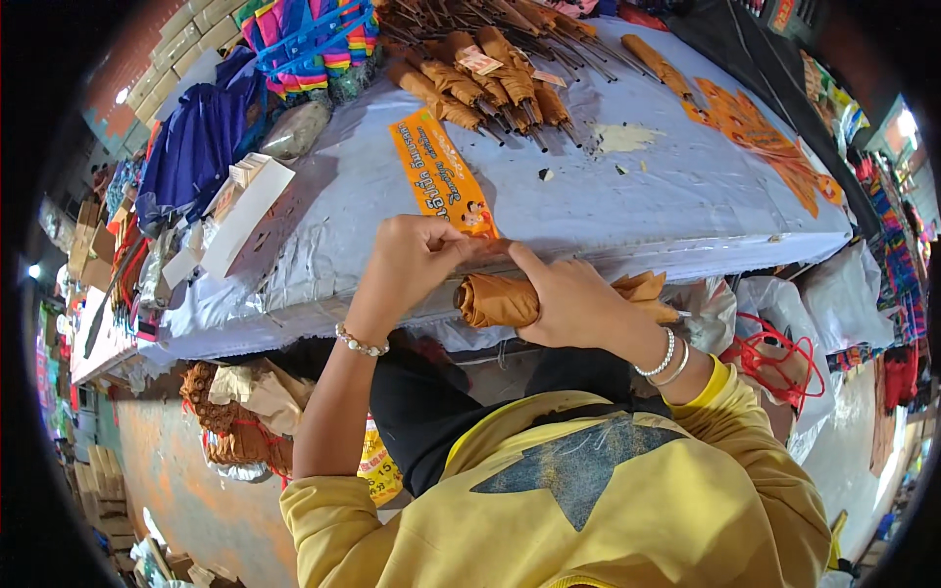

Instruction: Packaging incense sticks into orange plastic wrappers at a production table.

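Observation:
My left hand [412, 260] is closed in a pinch on the near end of a flat orange printed sleeve [431, 169], which stretches away over the table. My right hand [580, 306] wraps round a rolled brown umbrella [498, 298], held level just off the table's front edge. The thumb side of that hand meets the same end of the sleeve, close to my left fingertips. Part of the umbrella is hidden behind my right hand and wrist. More rolled brown umbrellas [505, 73] are heaped at the far middle, their dark metal shafts pointing various ways.
The table [333, 230] wears a pale cover. More orange sleeves [755, 132] are spread at the far right beside a single brown roll [659, 67]. Blue cloth [201, 142], a rainbow-striped bundle [306, 44] and a white box [245, 216] stand left. Plastic bags with red cord [784, 358] hang right.

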The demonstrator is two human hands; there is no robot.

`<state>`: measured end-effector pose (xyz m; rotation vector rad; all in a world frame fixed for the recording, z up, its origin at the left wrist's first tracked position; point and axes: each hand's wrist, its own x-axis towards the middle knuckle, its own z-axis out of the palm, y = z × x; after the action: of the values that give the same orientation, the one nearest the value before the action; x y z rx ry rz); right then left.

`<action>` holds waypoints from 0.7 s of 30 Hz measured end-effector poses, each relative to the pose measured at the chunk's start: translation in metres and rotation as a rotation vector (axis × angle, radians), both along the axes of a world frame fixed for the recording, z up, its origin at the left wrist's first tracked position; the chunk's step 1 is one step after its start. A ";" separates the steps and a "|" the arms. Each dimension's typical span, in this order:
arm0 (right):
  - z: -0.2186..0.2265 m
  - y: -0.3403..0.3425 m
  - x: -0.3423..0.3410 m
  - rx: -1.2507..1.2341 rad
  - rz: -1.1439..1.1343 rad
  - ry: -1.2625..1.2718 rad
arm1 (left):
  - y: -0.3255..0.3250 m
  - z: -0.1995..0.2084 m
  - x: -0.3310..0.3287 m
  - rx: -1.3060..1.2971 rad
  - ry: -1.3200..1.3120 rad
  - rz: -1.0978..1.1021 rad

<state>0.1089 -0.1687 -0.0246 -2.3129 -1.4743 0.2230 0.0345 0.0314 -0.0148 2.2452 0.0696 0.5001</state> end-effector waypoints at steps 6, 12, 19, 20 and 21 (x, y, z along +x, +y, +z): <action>0.005 0.003 -0.003 -0.057 0.026 -0.020 | -0.002 0.011 0.001 0.008 0.094 0.028; 0.006 0.000 -0.001 0.018 -0.004 0.000 | 0.001 -0.007 0.008 0.082 -0.078 0.009; 0.004 0.000 0.008 0.035 0.070 -0.004 | -0.005 -0.008 0.002 0.133 -0.037 -0.015; 0.005 0.000 0.008 0.055 0.075 0.015 | -0.004 -0.007 0.003 0.136 -0.040 -0.015; 0.004 -0.001 0.008 0.057 0.075 0.012 | -0.005 -0.005 0.004 0.108 -0.032 -0.010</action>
<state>0.1168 -0.1697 -0.0204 -2.2104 -1.5425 0.2121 0.0382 0.0269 -0.0200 2.3414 0.0150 0.5453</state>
